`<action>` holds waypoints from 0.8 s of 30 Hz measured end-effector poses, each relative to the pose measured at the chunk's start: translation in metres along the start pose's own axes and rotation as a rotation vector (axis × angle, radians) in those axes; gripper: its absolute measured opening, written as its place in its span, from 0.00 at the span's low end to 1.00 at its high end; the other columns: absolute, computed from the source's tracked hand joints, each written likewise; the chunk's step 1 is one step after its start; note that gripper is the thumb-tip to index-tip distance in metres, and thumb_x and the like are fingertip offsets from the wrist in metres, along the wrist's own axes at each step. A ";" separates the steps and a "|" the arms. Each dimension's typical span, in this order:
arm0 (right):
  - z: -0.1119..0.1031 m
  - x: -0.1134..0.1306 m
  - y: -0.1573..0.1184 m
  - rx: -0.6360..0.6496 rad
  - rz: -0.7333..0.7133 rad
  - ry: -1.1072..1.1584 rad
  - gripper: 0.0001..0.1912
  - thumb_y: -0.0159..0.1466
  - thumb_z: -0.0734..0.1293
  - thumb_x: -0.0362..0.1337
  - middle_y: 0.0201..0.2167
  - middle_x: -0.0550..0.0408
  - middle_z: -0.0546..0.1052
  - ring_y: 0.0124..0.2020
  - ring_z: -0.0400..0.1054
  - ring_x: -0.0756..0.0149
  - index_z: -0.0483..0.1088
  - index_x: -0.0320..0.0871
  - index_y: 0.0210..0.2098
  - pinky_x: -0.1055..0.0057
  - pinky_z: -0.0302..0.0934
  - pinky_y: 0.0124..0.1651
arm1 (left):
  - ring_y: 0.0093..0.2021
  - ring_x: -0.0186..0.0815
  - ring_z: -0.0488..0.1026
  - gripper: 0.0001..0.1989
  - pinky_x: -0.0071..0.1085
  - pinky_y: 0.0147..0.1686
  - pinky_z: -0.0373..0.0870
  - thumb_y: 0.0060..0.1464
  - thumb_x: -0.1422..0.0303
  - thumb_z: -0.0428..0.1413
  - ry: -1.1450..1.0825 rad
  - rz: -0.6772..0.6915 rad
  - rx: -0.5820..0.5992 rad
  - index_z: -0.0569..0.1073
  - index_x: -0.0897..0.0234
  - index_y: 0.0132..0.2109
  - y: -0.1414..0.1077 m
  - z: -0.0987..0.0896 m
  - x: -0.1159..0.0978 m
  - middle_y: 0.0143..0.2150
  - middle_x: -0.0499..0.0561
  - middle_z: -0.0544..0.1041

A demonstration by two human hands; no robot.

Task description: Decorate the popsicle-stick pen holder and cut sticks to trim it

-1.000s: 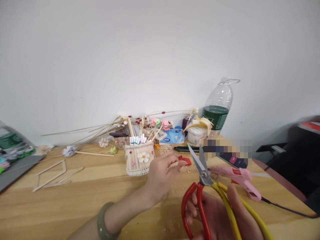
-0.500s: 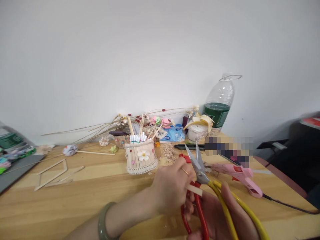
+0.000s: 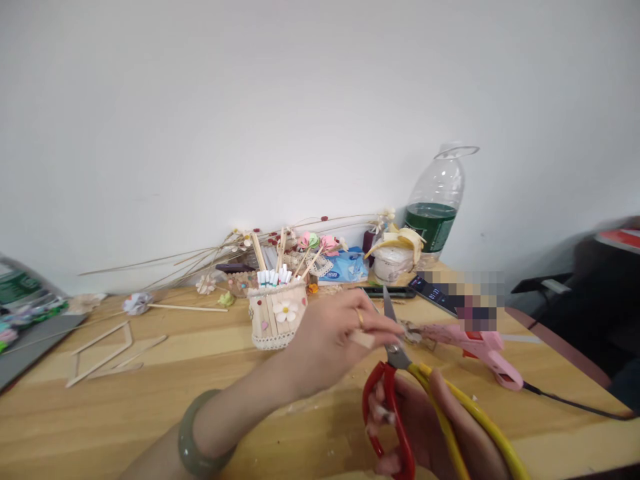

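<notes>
My left hand [image 3: 337, 337] is closed, pinching a short flat piece of wooden craft stick [image 3: 362, 339] beside the scissor blades. Its fingertips reach over the blades and hide part of them. In my right hand [image 3: 430, 427] I hold a pair of scissors [image 3: 399, 359] with one red and one yellow handle, blades pointing up and a little apart. A small whitish bit [image 3: 385, 415] shows at the right fingers by the red handle; I cannot tell what it is. Behind my left hand stands a stick-covered holder [image 3: 273, 317] with a white flower and lace trim.
A pink glue gun [image 3: 483, 347] with a black cord lies at right, near a phone [image 3: 433, 293]. A large bottle [image 3: 434, 213] and a tub [image 3: 393, 262] with a banana peel [image 3: 400, 239] stand behind. Several craft sticks [image 3: 100, 357] lie at left.
My left hand has moved up from the red handle towards the blades, carrying the wooden piece with it. The scissors stay in my right hand, their blades now partly covered.
</notes>
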State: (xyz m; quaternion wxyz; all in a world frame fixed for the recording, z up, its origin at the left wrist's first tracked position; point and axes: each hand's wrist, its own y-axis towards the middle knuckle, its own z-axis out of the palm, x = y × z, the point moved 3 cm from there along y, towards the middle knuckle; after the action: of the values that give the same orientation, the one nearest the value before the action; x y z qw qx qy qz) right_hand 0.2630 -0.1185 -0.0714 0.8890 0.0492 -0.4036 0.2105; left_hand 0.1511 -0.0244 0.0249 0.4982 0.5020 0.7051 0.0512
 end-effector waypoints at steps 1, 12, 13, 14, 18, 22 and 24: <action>0.001 0.001 0.000 -0.001 0.006 -0.003 0.27 0.59 0.58 0.61 0.35 0.52 0.66 0.36 0.61 0.65 0.69 0.43 0.39 0.69 0.62 0.36 | 0.30 0.30 0.70 0.08 0.26 0.31 0.66 0.54 0.71 0.55 0.059 0.023 0.102 0.78 0.62 0.40 0.000 0.006 0.002 0.31 0.50 0.74; -0.001 0.000 0.001 0.072 0.016 -0.053 0.30 0.60 0.56 0.62 0.37 0.49 0.67 0.37 0.62 0.64 0.68 0.41 0.41 0.68 0.64 0.36 | 0.28 0.29 0.66 0.09 0.25 0.30 0.63 0.54 0.67 0.54 -0.238 -0.129 -0.070 0.71 0.64 0.27 0.002 0.005 0.010 0.26 0.47 0.68; -0.002 0.001 0.001 0.073 0.008 -0.012 0.30 0.61 0.56 0.61 0.37 0.49 0.67 0.37 0.63 0.63 0.68 0.41 0.41 0.68 0.64 0.36 | 0.27 0.29 0.63 0.11 0.25 0.28 0.61 0.56 0.65 0.52 -0.277 -0.177 -0.172 0.68 0.64 0.27 0.001 0.000 0.012 0.25 0.45 0.65; -0.003 0.002 0.002 0.069 0.002 0.027 0.29 0.61 0.56 0.61 0.37 0.48 0.68 0.37 0.63 0.63 0.69 0.41 0.40 0.67 0.64 0.35 | 0.25 0.28 0.60 0.13 0.25 0.26 0.59 0.58 0.64 0.49 -0.299 -0.211 -0.263 0.64 0.64 0.27 -0.002 -0.005 0.015 0.23 0.44 0.61; -0.009 0.012 0.007 -0.008 -0.002 0.125 0.30 0.59 0.58 0.61 0.35 0.48 0.68 0.37 0.63 0.62 0.70 0.39 0.37 0.65 0.64 0.36 | 0.21 0.27 0.52 0.19 0.25 0.20 0.52 0.61 0.59 0.44 -0.242 -0.211 -0.556 0.56 0.62 0.24 -0.017 -0.022 0.025 0.20 0.42 0.54; -0.013 0.021 0.014 -0.063 -0.040 0.232 0.26 0.58 0.62 0.59 0.34 0.50 0.69 0.39 0.64 0.61 0.71 0.41 0.35 0.64 0.65 0.37 | 0.18 0.26 0.54 0.21 0.24 0.19 0.53 0.61 0.58 0.44 -0.014 -0.152 -0.638 0.59 0.63 0.22 -0.030 -0.027 0.024 0.17 0.42 0.56; -0.012 0.024 0.019 -0.094 -0.081 0.272 0.27 0.55 0.63 0.61 0.33 0.52 0.70 0.38 0.65 0.61 0.71 0.41 0.34 0.64 0.63 0.39 | 0.20 0.27 0.60 0.19 0.24 0.21 0.58 0.60 0.62 0.46 0.107 -0.101 -0.427 0.65 0.64 0.23 -0.032 -0.015 0.018 0.18 0.44 0.62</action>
State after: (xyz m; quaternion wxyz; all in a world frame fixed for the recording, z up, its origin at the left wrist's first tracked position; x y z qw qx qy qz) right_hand 0.2781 -0.0900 -0.0633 0.9446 -0.0054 -0.2864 0.1601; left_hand 0.1188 -0.0194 0.0025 0.5568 0.3459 0.7281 0.2006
